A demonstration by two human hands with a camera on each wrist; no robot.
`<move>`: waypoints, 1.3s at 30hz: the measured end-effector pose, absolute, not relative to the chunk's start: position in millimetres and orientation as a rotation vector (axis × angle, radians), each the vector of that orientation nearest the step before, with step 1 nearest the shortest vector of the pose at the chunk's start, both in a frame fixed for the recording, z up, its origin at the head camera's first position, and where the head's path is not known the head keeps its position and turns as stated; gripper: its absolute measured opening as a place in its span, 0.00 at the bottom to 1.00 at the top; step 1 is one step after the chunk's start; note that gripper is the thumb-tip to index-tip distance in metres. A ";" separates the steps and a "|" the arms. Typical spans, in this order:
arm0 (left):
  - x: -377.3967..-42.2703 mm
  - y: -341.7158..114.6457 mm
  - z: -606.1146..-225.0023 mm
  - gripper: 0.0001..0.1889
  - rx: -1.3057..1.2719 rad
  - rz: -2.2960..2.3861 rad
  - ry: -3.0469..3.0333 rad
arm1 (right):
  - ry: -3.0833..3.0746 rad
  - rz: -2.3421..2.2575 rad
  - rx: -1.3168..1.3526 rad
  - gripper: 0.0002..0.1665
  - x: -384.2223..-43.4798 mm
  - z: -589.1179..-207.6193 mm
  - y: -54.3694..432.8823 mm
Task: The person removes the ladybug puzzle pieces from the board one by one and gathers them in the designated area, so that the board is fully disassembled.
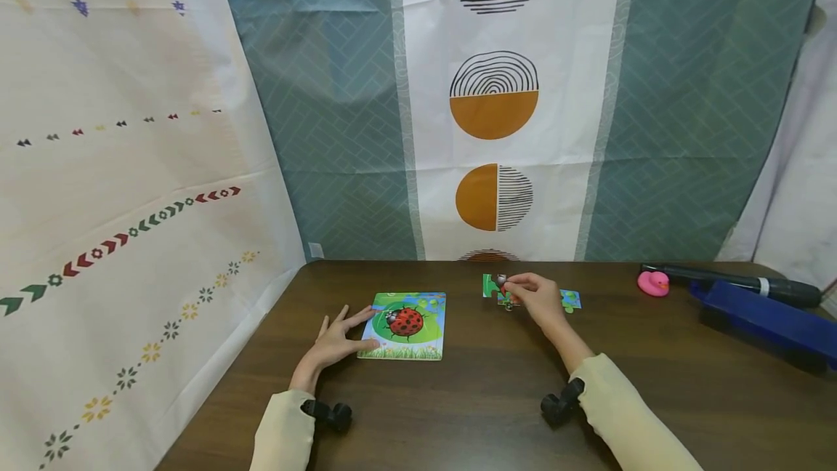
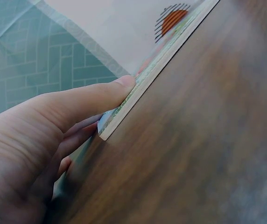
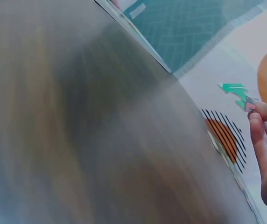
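Observation:
A square ladybug picture board (image 1: 428,351) lies flat on the table, left of the middle. My left hand (image 1: 332,344) is spread along its left side, the thumb resting on the near corner and straight fingers reaching the far part of that side. In the left wrist view the thumb (image 2: 101,95) lies on top of the board's pale edge. Between thumb and fingertips my right hand (image 1: 538,302) pinches a green jigsaw piece (image 3: 236,89) with part of a ladybug on it, raised above the table. Other jigsaw pieces (image 1: 572,299) lie beneath and beyond this hand, partly hidden by it.
A pink rubber duck (image 1: 653,283) sits at the back right. Beside it are a long black rod-shaped thing (image 1: 787,291) and a blue box-like thing (image 1: 765,322). The brown wooden table (image 1: 458,413) ends at a hanging patterned cloth (image 1: 346,166).

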State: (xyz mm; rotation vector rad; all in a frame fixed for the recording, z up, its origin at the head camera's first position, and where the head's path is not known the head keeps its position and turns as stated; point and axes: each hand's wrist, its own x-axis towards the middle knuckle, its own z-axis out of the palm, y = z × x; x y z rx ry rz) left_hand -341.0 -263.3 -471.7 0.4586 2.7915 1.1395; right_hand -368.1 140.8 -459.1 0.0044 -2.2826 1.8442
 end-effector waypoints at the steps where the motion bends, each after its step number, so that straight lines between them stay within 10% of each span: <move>1: -341.1 -263.4 -471.7 0.39 0.459 1.136 2.792 | -2.294 1.843 -0.002 0.18 -366.7 -459.2 145.0; 39: -341.8 -263.0 -471.3 0.39 0.469 1.141 2.788 | -2.685 1.500 0.105 0.11 -334.4 -469.4 168.7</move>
